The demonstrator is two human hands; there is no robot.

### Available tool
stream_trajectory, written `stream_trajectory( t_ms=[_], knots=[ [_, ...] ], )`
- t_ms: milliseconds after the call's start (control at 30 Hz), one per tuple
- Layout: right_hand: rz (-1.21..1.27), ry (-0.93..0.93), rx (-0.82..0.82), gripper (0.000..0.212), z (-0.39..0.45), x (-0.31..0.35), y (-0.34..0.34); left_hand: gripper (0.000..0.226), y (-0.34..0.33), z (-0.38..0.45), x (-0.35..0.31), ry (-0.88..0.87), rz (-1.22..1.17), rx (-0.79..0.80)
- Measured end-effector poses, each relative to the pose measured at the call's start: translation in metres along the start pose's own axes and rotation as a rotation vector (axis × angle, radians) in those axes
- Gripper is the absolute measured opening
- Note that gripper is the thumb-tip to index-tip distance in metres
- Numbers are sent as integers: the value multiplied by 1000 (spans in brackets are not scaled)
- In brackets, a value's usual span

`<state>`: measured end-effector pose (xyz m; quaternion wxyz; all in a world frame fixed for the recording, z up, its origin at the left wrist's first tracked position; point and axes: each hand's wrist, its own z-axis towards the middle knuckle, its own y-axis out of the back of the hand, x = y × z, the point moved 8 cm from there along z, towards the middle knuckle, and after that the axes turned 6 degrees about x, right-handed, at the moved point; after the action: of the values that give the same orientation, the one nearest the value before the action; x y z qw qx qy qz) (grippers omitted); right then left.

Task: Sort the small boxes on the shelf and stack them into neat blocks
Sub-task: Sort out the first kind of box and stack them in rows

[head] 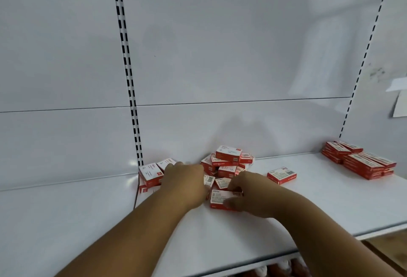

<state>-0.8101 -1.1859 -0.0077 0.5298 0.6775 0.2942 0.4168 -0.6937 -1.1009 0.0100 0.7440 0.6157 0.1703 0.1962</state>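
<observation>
Now your right hand (246, 191) pinches a red-and-white box (220, 199) on the shelf (308, 206); your left hand (187, 177) reaches into the loose pile (226, 164), its grip hidden.

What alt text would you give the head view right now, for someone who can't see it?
Both hands work at a jumbled pile of small red-and-white boxes on a white shelf: the right hand grips one box, the left hand reaches beside a small stack. Neat red stacks sit far right.

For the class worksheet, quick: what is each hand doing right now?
Left hand: over the loose pile, grip cannot be told.
Right hand: pinching a small box.
</observation>
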Motion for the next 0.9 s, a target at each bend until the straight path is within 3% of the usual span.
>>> stream_trajectory(
  t_ms=[167,200,333,433,500,567,667,733,800,900],
  knots=[
    [134,-51,-176,27,-4,-11,10,45,-4,0,4,61,-169,26],
    [319,-77,-235,26,-6,-16,12,44,-5,-2,5,61,-217,11],
    [1535,-96,-313,14,-4,-29,-2,40,4,-13,3,-10,-465,-179],
    [1985,-18,-336,24,-3,-24,-2,34,17,-16,15,23,-679,-319],
    [2050,90,-315,39,-1,-14,3,34,9,-13,30,161,-980,-246],
    [2014,128,-299,48,0,-1,6,42,-7,-12,34,251,-1464,-123],
    [2079,100,-303,32,5,5,2,33,-16,-11,34,298,-2003,-44],
    [2159,24,-284,27,6,6,-4,9,-15,-9,35,264,-2181,-13],
    [2168,-27,-258,37,6,4,-9,34,-13,-6,34,186,-2251,46],
    [2111,-108,-270,40,6,-2,-17,38,-13,-5,29,145,-2293,117]
  ],
)
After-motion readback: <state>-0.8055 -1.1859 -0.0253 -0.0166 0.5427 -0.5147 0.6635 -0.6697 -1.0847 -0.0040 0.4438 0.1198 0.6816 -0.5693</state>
